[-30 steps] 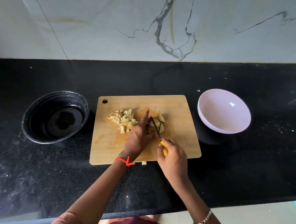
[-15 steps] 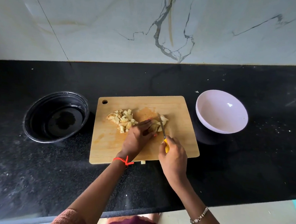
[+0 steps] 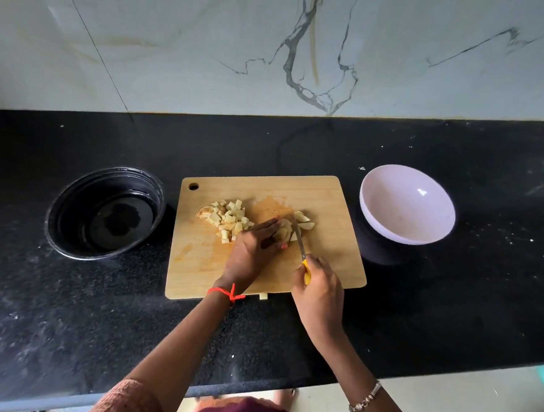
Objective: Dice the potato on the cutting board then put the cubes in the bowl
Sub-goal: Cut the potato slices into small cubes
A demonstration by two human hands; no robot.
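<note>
The left hand (image 3: 251,252) holds the uncut potato (image 3: 283,232) down near the middle of the board (image 3: 324,264), fingers curled close together over it. The right hand (image 3: 321,293) grips the knife (image 3: 298,241) by its yellow handle, fingers wrapped round it — the blade lies across the potato's right part. A heap of cubes (image 3: 229,217) sits just left of the left hand. The white bowl (image 3: 376,219) stands right of the board and a black bowl (image 3: 67,220) left of it. A stray cube (image 3: 263,297) lies on the counter (image 3: 449,314) at the board's near edge.
</note>
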